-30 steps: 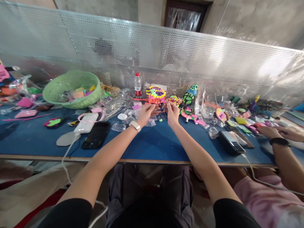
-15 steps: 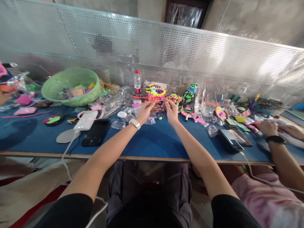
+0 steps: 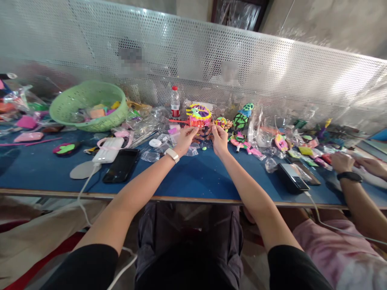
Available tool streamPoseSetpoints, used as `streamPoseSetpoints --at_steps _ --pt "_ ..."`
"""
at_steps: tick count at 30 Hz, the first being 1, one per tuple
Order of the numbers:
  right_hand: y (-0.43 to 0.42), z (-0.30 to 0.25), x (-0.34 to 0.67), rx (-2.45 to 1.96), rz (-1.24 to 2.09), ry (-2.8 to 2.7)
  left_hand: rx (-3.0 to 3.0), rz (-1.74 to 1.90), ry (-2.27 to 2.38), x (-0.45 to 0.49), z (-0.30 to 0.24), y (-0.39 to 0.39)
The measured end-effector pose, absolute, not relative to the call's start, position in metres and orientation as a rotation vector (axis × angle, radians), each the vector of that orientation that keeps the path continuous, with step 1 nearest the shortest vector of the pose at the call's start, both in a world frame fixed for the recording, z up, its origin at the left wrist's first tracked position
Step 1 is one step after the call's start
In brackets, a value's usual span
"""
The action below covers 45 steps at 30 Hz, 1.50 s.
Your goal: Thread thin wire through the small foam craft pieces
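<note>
My left hand (image 3: 186, 139), with a pale band on its wrist, is raised over the middle of the blue table with thumb and fingers pinched together. Close to its right, my right hand (image 3: 219, 140) is pinched too, the fingertips facing each other. What lies between them is small and dark, too small to make out. Just beyond stands a colourful clay figure (image 3: 199, 114) with a yellow fringe and purple middle. A small clay figure (image 3: 221, 122) and a green turtle-like clay figure (image 3: 241, 120) sit to the right. A light green bit of clay (image 3: 204, 148) lies below my hands.
A green basket (image 3: 60, 105) with clay packets stands left. A red-capped bottle (image 3: 175, 102), white power bank (image 3: 108, 152), black phone (image 3: 121, 166) and earbud case (image 3: 155, 143) are nearby. Another phone (image 3: 292, 177) lies right, beside a co-worker's hands (image 3: 343, 162). A perforated metal screen (image 3: 193, 52) runs behind.
My right hand's fingers have shifted slightly, and its fingertips stand a little further from the left hand. At the far left, a co-worker's hand has gone out of view.
</note>
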State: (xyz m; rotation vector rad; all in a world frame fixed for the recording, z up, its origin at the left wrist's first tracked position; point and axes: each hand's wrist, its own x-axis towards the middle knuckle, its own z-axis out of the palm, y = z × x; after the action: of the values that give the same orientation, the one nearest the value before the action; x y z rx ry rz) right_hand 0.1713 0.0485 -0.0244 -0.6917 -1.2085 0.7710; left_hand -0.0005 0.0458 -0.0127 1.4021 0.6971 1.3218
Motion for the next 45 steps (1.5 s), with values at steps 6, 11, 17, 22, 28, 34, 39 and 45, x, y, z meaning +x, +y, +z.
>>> streamPoseSetpoints --at_steps 6,11,17,22,28,34,39,45 --pt "0.048 -0.021 0.175 -0.729 0.779 -1.193 1.407 1.45 0.749 -0.003 -0.015 0.054" --pt "0.049 -0.02 0.177 -0.68 0.803 -1.142 1.419 1.499 0.764 -0.006 -0.014 0.057" --pt "0.044 -0.016 0.174 -0.686 0.805 -1.178 1.443 1.51 0.789 -0.009 -0.013 0.057" --pt "0.04 -0.015 0.17 -0.73 0.802 -1.193 1.428 1.531 0.854 -0.009 -0.012 0.056" --pt "0.04 -0.014 0.17 -0.775 0.774 -1.205 1.371 1.535 0.861 -0.009 -0.008 0.051" --pt "0.044 -0.009 0.177 -0.836 0.72 -1.267 1.385 1.361 0.842 -0.015 -0.007 0.055" --pt "0.043 -0.007 0.182 -0.856 0.715 -1.385 1.738 1.768 0.947 -0.027 -0.002 0.056" --pt "0.032 -0.004 0.178 -0.861 0.651 -1.58 2.106 1.733 0.881 -0.037 0.009 0.059"
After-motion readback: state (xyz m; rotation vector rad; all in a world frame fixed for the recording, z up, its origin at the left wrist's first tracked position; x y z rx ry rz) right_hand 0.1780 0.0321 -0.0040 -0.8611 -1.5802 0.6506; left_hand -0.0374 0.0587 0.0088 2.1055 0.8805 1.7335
